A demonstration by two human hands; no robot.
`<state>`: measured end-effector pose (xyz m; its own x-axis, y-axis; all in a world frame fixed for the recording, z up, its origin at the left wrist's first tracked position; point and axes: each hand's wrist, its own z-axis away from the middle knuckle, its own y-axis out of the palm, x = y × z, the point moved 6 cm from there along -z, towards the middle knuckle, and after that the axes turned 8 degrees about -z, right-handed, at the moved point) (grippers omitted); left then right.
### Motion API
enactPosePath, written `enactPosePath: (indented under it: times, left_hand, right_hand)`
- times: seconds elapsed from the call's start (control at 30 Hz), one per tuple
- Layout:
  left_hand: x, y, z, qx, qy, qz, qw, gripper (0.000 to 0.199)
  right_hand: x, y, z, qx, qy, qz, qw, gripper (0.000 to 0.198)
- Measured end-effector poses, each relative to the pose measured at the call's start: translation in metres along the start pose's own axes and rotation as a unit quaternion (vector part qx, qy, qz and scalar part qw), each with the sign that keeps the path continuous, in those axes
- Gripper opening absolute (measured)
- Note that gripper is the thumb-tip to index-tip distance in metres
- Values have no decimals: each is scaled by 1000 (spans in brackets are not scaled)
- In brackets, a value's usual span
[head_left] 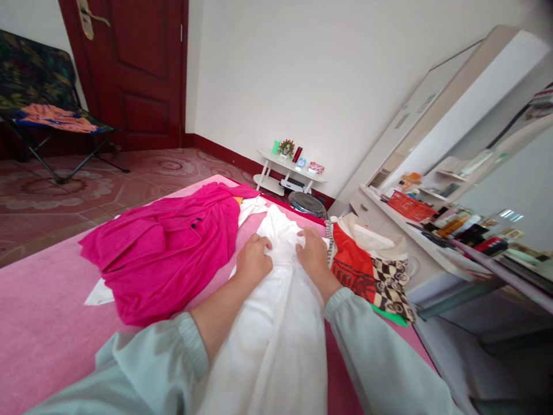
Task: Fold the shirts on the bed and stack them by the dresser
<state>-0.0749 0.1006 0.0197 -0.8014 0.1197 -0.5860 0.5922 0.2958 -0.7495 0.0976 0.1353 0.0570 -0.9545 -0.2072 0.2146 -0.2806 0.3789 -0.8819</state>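
Observation:
A long white garment (280, 323), perhaps a dress, lies lengthwise on the pink bed cover (38, 311), its wide end toward me. My left hand (254, 256) is on the left edge of its gathered, narrower part, fingers curled onto the cloth. Across from it, my right hand (311, 252) grips the right edge with bent fingers. Left of them spreads a bright pink garment (173, 248) with dark buttons, over some white cloth (99, 294). On the right is a pile of folded clothes (358, 259) in red, cream and black-and-cream check.
Beyond the bed stands a small white table (270, 155) with a plant and small items, beside a round dark-topped object (306, 203). A cluttered dressing table (436, 236) is at right. A folding chair (38, 109) holding orange cloth stands near the dark red door (142, 69).

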Motion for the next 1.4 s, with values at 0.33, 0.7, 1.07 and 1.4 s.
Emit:
enactPosePath:
  times: [0.33,0.7,1.07,1.4]
  left_hand:
    - [-5,10,2,56,66,-15,996,40]
    - [-4,9,2,40,64,-4,997,39]
    - [-4,6,4,47,61,3,997,37]
    - [11,11,-8,48,66,140,987,38]
  right_hand:
    - [-29,50,-13,199,118,38,972,70]
    - [-6,45,-53,122,31,94,988,35]
    - [10,59,-62,125,34,98,987,43]
    - [-7,80,-37,224,72,36,971,69]
